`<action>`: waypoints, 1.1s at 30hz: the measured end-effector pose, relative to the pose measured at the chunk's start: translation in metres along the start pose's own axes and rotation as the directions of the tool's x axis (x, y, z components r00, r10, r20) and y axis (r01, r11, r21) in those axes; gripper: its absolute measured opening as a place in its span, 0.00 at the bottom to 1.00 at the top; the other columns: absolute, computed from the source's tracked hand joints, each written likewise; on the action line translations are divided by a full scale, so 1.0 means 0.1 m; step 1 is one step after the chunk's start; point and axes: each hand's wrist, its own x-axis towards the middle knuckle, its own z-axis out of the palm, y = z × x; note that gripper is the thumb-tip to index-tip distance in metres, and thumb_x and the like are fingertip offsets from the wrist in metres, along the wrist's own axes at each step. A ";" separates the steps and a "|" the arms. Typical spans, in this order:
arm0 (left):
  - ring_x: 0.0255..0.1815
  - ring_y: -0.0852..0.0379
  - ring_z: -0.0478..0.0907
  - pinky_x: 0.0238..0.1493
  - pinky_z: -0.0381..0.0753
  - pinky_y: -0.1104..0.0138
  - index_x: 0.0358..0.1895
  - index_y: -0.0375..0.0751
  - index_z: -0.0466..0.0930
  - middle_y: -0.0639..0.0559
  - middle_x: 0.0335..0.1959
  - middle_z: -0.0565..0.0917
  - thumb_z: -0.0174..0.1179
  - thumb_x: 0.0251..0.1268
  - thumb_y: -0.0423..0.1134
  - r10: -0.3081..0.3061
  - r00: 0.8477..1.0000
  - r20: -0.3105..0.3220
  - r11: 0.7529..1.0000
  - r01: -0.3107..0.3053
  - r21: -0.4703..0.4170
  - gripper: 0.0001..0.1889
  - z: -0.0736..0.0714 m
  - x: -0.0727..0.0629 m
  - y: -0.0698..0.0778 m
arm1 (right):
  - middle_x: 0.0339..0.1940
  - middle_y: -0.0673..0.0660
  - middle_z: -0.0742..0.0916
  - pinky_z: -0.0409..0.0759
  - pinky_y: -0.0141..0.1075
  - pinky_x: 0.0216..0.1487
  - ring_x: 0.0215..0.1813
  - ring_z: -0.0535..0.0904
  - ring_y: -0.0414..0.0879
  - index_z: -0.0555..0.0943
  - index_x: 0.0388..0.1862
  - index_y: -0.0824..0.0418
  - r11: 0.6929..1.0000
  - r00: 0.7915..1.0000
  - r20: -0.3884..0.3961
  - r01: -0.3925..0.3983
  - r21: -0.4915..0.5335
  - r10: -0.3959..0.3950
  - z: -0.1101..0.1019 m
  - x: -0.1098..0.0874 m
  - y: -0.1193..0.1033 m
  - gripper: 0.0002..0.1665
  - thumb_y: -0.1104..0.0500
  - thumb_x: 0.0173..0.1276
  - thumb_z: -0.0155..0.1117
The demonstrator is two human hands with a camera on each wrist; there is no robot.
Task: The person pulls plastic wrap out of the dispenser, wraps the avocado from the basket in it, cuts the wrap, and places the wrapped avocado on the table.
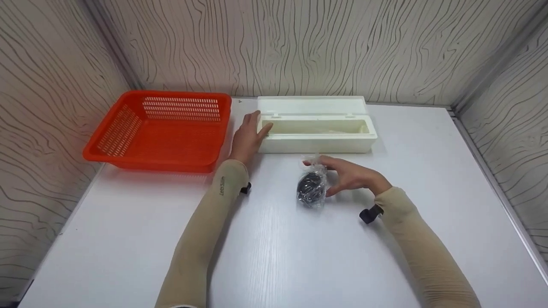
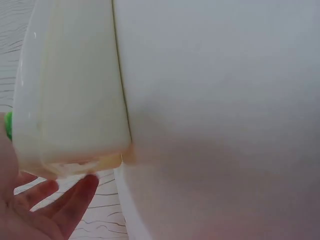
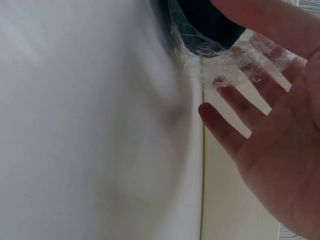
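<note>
A white lidded box point(image 1: 317, 144) stands at the back with its lid raised. My left hand point(image 1: 248, 136) rests at the box's left end, its thumb over the rim; in the left wrist view the fingers extend beside that end. In front of the box, my right hand point(image 1: 353, 174) holds a black round item in clear plastic wrap point(image 1: 311, 188) between thumb and fingers. In the right wrist view the thumb lies across the black item and the other fingers are spread near the crinkled plastic. What the item is cannot be told.
A red plastic basket point(image 1: 171, 164) with slotted sides stands left of the box, close to my left forearm. Wood-patterned panels point(image 1: 299, 47) enclose the white table point(image 1: 274, 248) at the back and sides. Something pale lies inside the box.
</note>
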 end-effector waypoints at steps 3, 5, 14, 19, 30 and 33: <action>0.84 0.50 0.56 0.82 0.58 0.52 0.83 0.51 0.54 0.50 0.84 0.57 0.51 0.79 0.61 0.126 0.991 -0.054 0.985 -0.118 0.126 0.37 -0.01 -0.11 0.08 | 0.76 0.56 0.75 0.59 0.59 0.80 0.79 0.65 0.59 0.70 0.76 0.54 0.999 1.000 -0.002 -0.009 -0.048 0.009 0.02 0.02 -0.02 0.58 0.69 0.44 0.84; 0.85 0.51 0.51 0.84 0.53 0.53 0.83 0.52 0.53 0.52 0.85 0.54 0.50 0.80 0.60 0.226 0.972 -0.069 0.955 -0.207 0.213 0.37 -0.02 -0.23 0.16 | 0.74 0.58 0.76 0.59 0.60 0.80 0.78 0.66 0.60 0.71 0.75 0.55 0.997 1.000 -0.002 0.001 -0.083 -0.001 0.04 0.03 -0.03 0.56 0.68 0.44 0.84; 0.73 0.50 0.71 0.74 0.72 0.53 0.80 0.48 0.58 0.48 0.74 0.72 0.61 0.75 0.42 0.470 0.865 0.178 0.860 -0.494 0.129 0.35 0.06 -0.85 0.47 | 0.66 0.59 0.83 0.68 0.58 0.75 0.70 0.76 0.60 0.77 0.69 0.58 0.982 0.996 -0.076 -0.054 -0.180 0.040 0.08 0.07 -0.02 0.41 0.48 0.60 0.80; 0.66 0.49 0.78 0.65 0.79 0.53 0.76 0.45 0.61 0.49 0.72 0.74 0.59 0.74 0.44 0.351 0.874 0.336 0.936 -0.342 -0.088 0.31 0.08 -0.98 0.42 | 0.49 0.54 0.85 0.74 0.48 0.60 0.55 0.79 0.51 0.80 0.54 0.56 0.975 0.986 -0.133 -0.128 -0.184 0.105 0.11 0.12 -0.03 0.27 0.39 0.67 0.72; 0.64 0.47 0.80 0.67 0.78 0.54 0.75 0.43 0.64 0.46 0.68 0.78 0.78 0.57 0.46 0.398 0.847 0.354 0.902 -0.431 0.018 0.44 0.19 -0.92 0.37 | 0.53 0.54 0.86 0.77 0.49 0.60 0.55 0.80 0.51 0.82 0.59 0.54 0.983 0.975 -0.220 -0.068 -0.169 0.030 0.10 0.14 -0.01 0.23 0.47 0.70 0.72; 0.61 0.49 0.82 0.65 0.80 0.56 0.72 0.43 0.69 0.47 0.63 0.81 0.76 0.60 0.40 0.415 0.847 0.333 0.895 -0.446 0.019 0.37 0.21 -0.90 0.39 | 0.49 0.56 0.85 0.80 0.46 0.53 0.51 0.80 0.51 0.85 0.53 0.56 0.985 0.960 -0.279 -0.028 -0.171 -0.021 0.11 0.16 -0.04 0.18 0.51 0.69 0.74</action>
